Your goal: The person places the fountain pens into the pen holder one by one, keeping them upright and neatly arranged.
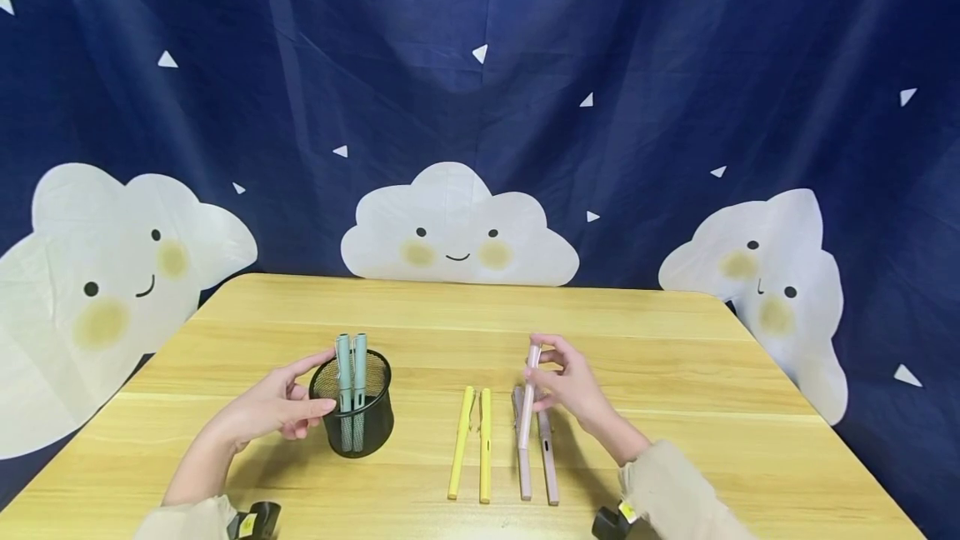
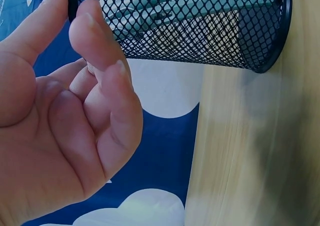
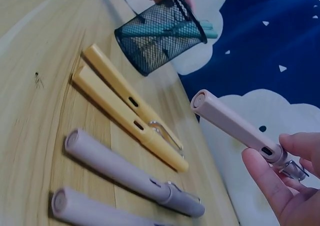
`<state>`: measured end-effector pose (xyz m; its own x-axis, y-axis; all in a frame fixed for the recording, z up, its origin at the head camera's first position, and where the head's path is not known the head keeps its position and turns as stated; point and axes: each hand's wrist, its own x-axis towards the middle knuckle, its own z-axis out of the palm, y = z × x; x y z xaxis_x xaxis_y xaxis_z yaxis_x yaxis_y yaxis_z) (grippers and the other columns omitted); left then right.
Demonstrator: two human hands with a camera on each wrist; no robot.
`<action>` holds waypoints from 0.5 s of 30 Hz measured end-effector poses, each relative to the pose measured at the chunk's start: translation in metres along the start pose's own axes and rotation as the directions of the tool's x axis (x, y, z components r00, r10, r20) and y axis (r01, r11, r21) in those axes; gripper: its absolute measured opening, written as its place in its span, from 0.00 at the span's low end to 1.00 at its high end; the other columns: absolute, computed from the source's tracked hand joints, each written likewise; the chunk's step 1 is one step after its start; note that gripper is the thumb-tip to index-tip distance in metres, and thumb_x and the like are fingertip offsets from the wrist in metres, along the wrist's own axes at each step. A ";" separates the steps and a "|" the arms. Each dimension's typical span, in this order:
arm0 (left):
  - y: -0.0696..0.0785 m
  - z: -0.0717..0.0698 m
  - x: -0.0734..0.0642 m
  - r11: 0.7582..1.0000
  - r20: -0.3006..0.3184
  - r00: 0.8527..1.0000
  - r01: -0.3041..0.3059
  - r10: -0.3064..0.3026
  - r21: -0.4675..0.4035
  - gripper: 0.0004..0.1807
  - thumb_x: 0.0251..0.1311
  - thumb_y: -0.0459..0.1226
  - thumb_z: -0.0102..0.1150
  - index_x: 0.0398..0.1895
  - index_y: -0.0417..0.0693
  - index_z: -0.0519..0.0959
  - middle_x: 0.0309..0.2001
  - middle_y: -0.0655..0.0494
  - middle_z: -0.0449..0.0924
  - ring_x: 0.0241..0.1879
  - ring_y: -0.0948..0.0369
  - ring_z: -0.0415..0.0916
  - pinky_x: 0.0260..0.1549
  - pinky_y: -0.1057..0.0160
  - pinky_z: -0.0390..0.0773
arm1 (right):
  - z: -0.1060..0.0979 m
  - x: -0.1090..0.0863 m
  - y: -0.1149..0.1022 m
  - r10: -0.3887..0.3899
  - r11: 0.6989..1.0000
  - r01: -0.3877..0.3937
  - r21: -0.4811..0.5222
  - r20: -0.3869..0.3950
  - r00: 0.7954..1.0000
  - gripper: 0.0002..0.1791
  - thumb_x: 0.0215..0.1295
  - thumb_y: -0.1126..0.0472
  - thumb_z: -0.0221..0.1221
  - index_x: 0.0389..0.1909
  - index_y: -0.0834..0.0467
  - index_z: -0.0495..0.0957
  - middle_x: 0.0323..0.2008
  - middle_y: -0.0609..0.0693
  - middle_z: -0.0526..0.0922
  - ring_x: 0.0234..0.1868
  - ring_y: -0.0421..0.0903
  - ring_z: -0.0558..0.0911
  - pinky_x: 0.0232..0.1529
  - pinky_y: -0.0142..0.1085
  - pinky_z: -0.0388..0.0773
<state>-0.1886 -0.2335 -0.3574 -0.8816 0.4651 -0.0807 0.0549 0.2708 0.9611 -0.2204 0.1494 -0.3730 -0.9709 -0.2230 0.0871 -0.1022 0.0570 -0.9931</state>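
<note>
On the left of the table stands a black mesh pen cup (image 1: 381,427) with two teal pens (image 1: 361,361) upright in it, clips at the top. My left hand (image 1: 273,402) holds the cup by its rim, thumb at the front and index finger at the back. My right hand (image 1: 573,382) pinches a pale pink pen (image 1: 527,419) near its clip end; the right wrist view shows the barrel (image 3: 230,123) raised off the table. Below that hand lie two mauve pens (image 1: 551,473), side by side and partly covered by the pink pen in the head view.
Two yellow pens (image 1: 485,448) lie side by side between the cup and the mauve pens. The wooden table (image 1: 645,340) ends at a dark blue curtain (image 1: 420,40) with white clouds and triangles. A wrist camera (image 1: 613,522) shows at the right sleeve.
</note>
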 end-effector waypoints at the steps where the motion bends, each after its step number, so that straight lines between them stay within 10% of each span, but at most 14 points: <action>1: 0.000 0.000 0.000 1.000 0.000 1.000 0.002 -0.002 -0.002 0.43 0.56 0.35 0.57 0.68 0.36 0.41 0.18 0.53 0.69 0.15 0.63 0.67 0.15 0.70 0.65 | 0.001 0.001 0.000 0.000 1.000 0.000 0.006 0.001 1.000 0.28 0.55 0.74 0.56 0.58 0.66 0.62 0.39 0.63 0.69 0.25 0.46 0.77 0.22 0.43 0.78; 15: -0.001 -0.002 0.001 1.000 0.007 1.000 0.005 -0.005 -0.012 0.42 0.58 0.35 0.55 0.68 0.37 0.40 0.19 0.51 0.70 0.14 0.63 0.66 0.16 0.69 0.67 | 0.027 0.009 -0.011 -0.016 0.998 0.016 0.053 0.004 1.000 0.26 0.58 0.76 0.52 0.58 0.66 0.61 0.41 0.65 0.69 0.24 0.46 0.77 0.24 0.43 0.78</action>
<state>-0.1903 -0.2348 -0.3583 -0.8783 0.4700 -0.0876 0.0446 0.2630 0.9638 -0.2220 0.1208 -0.3638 -0.9682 -0.2278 0.1031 -0.1064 0.0021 -0.9943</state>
